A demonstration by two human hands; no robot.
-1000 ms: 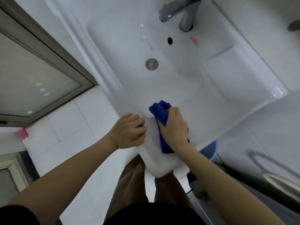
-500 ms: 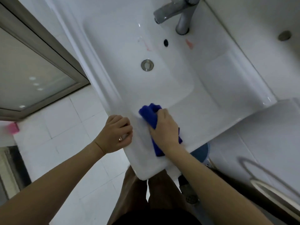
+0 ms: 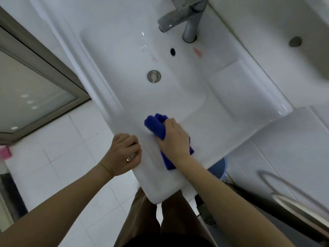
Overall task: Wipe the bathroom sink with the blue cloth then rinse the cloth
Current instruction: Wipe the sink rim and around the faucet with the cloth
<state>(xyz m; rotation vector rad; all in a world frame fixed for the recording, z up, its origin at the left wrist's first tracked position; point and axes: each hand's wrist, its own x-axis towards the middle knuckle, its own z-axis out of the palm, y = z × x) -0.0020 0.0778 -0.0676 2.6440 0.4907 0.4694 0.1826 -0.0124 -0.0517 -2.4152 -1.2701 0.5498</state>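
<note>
A white bathroom sink (image 3: 229, 86) fills the upper middle of the head view, with a grey tap (image 3: 183, 18) at the top and a metal drain (image 3: 154, 76) in the basin. My right hand (image 3: 175, 138) presses a bunched blue cloth (image 3: 156, 125) onto the sink's near front rim. The cloth sticks out ahead of the fingers and behind the wrist. My left hand (image 3: 122, 152) rests curled on the sink's near left corner, fingers closed, with nothing seen in it. Pink smears (image 3: 198, 52) lie below the tap.
A grey-framed glass door (image 3: 35, 97) stands at the left over white floor tiles. A blue bucket (image 3: 218, 169) sits under the sink at the right. My legs in brown trousers (image 3: 142, 216) stand below the sink's front corner. A curved metal rim (image 3: 293, 196) is at the lower right.
My right hand stays with the cloth on the same patch of front rim. The whole sink sits a little differently in the picture, as my head has shifted. The left hand keeps its place.
</note>
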